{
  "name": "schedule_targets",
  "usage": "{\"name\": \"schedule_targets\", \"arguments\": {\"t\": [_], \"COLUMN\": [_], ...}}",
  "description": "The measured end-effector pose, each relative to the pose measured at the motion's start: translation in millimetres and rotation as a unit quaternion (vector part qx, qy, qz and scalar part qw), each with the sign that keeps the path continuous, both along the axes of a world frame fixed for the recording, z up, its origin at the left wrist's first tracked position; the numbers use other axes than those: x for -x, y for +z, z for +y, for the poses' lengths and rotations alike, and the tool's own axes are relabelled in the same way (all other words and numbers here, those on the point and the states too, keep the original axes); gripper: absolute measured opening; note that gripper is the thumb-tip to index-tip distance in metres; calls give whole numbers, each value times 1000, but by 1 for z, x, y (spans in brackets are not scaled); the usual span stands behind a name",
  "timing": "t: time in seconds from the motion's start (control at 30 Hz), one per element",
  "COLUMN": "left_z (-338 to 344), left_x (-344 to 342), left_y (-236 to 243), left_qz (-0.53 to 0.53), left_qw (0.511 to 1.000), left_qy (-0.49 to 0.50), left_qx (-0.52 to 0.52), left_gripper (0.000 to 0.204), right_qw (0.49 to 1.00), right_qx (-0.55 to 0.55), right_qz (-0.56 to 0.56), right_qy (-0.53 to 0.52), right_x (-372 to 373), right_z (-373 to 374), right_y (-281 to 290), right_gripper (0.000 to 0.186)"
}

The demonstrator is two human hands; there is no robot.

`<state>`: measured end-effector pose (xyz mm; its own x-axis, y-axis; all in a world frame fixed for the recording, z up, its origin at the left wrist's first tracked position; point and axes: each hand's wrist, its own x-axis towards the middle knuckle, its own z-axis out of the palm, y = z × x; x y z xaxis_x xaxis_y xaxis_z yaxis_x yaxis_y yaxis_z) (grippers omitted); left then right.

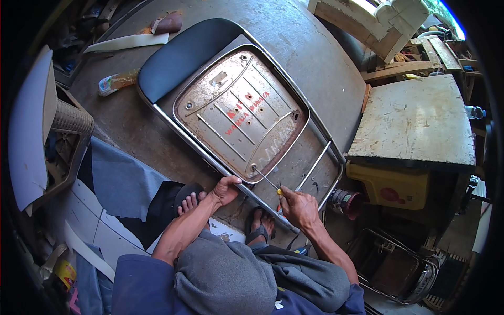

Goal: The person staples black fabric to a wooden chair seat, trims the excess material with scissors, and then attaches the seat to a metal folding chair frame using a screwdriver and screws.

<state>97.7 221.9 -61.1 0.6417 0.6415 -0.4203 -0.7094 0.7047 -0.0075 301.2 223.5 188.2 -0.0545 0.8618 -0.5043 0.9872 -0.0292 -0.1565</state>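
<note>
A folding chair lies on the floor before me, its rusty metal seat pan [210,113] facing up with red lettering on it. Its dark padded backrest [184,60] points to the far left. My right hand [299,206] is closed round the yellow handle of a screwdriver [268,179]. The shaft slants up to a fastener hole [254,167] at the pan's near corner; whether the tip is seated I cannot tell. My left hand [227,190] grips the chrome frame tube [197,148] close by, its fingers partly hidden.
A worn white-topped table [415,121] stands at right, with a yellow container [391,184] below it. Another folded chair [388,262] lies lower right. A plastic stool [71,123] is at left beside grey fabric [126,178]. A clear plastic packet [116,82] lies near the backrest.
</note>
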Motion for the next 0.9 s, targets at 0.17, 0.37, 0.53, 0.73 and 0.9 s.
{"name": "schedule_targets", "arguments": {"t": [0.17,0.37,0.53,0.73,0.9], "left_z": [-1,0,1,2,1], "left_x": [0,0,0,4,3], "left_y": [-1,0,-1,10,9], "left_qz": [8,8,1,-16,-22], "left_qw": [1000,1000,1000,1000,1000], "left_qy": [6,3,-8,-13,-6], "left_qx": [-5,-7,5,1,8], "left_gripper": [48,47,42,31,30], "right_qw": [996,969,911,847,906], "right_qx": [29,-7,-53,25,63], "right_qz": [-55,-112,-144,-183,-125], "right_qy": [63,222,384,498,400], "right_x": [9,24,50,78,80], "right_z": [21,58,83,108,120], "right_y": [13,18,18,24,20], "right_gripper": [35,30,24,25,22]}}
